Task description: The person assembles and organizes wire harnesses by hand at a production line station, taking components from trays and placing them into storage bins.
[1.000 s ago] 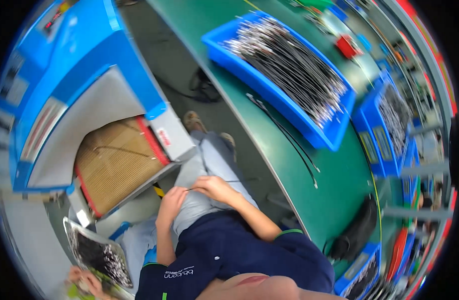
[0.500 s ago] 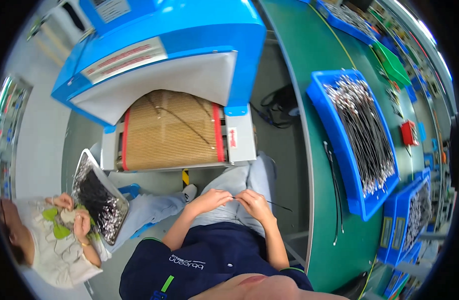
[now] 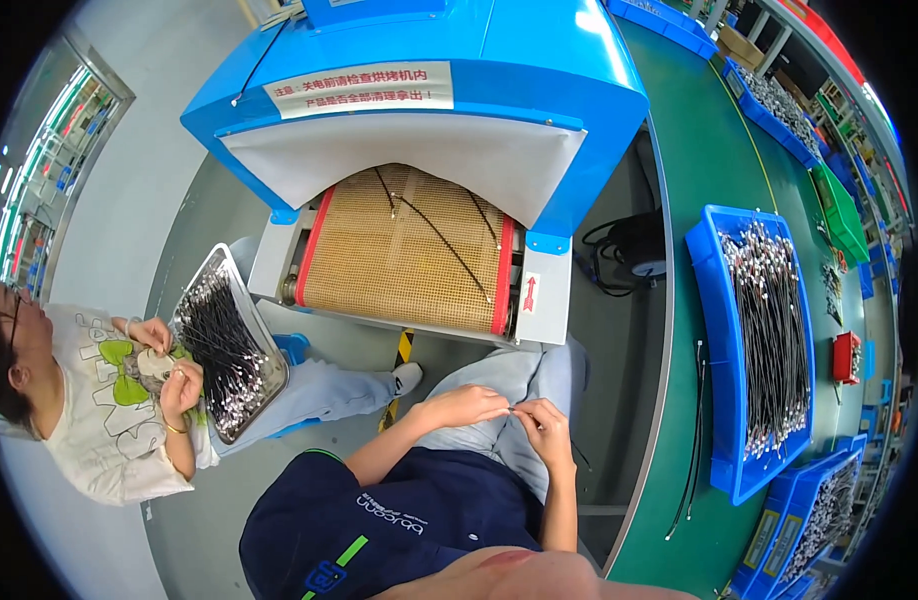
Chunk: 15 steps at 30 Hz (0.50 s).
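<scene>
Over my lap, my left hand (image 3: 476, 405) and my right hand (image 3: 542, 430) meet fingertip to fingertip, both closed in a pinch. Between them shows the small pale end of a thin black cable (image 3: 581, 457), whose other end pokes out past my right hand. The fingers cover most of it. Ahead of me, several black cables (image 3: 447, 243) lie on the brown mesh conveyor belt (image 3: 359, 270) of a blue tunnel machine (image 3: 409, 85). Two or so loose black cables (image 3: 695, 440) rest on the green table (image 3: 644, 540) to my right.
A blue tray (image 3: 721, 400) full of black cables with white ends stands on the table, with more blue bins (image 3: 779, 530) nearer. At left, a seated person (image 3: 114, 400) works with both hands above a metal tray (image 3: 276, 375) of cables. A red box (image 3: 846, 358) sits farther right.
The view has swung left, so the machine and table appear farther right. My hands stay pinched together over my lap, with the fingertips slightly closer. The other person's hands stay above the metal tray.
</scene>
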Each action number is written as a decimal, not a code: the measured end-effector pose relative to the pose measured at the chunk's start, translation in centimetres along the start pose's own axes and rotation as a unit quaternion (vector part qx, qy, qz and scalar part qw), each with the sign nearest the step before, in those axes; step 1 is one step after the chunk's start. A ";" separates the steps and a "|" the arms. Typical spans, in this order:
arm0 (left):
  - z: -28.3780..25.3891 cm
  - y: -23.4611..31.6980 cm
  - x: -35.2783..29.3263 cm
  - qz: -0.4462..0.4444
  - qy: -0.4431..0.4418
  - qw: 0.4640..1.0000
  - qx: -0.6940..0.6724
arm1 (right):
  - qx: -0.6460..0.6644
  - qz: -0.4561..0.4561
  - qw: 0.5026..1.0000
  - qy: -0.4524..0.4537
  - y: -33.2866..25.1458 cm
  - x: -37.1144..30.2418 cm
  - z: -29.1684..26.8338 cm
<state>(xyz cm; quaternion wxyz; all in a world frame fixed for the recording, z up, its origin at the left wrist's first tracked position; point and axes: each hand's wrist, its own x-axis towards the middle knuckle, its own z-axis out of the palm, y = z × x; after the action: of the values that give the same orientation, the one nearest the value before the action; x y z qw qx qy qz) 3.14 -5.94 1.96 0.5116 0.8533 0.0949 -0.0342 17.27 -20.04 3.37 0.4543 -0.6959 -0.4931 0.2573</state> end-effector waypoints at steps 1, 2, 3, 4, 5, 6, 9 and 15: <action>0.1 -0.2 0.3 0.087 0.055 0.992 0.075 | 0.000 -0.001 1.000 0.005 -0.2 -0.1 -0.3; 0.2 -0.2 0.5 0.174 0.109 0.968 0.148 | -0.001 -0.001 1.000 0.003 -0.5 -0.1 -0.6; 0.3 -0.2 0.7 0.177 0.106 0.967 0.151 | -0.002 -0.001 1.000 0.000 -0.6 -0.2 -0.9; 0.0 0.0 0.6 0.174 0.122 0.961 0.175 | -0.002 -0.001 1.000 -0.002 -0.6 0.0 -0.8; -0.2 0.1 0.6 0.172 0.137 0.955 0.199 | 0.002 0.003 1.000 -0.008 -0.4 0.2 -0.8; -0.2 0.2 0.6 0.172 0.137 0.955 0.199 | 0.006 0.006 1.000 -0.013 -0.3 0.4 -0.8; 0.1 0.1 0.8 0.190 0.214 0.944 0.162 | 0.018 0.031 0.999 -0.022 -0.6 0.7 -0.8; 0.7 0.3 0.8 0.209 0.221 0.943 0.133 | 0.024 0.031 0.999 -0.014 -0.3 0.4 -0.7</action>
<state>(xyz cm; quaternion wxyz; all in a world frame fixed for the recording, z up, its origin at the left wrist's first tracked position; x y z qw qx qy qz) 3.98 -6.57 1.73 0.3555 0.9001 0.0199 0.2510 17.86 -19.86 4.01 0.4561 -0.6961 -0.4712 0.2924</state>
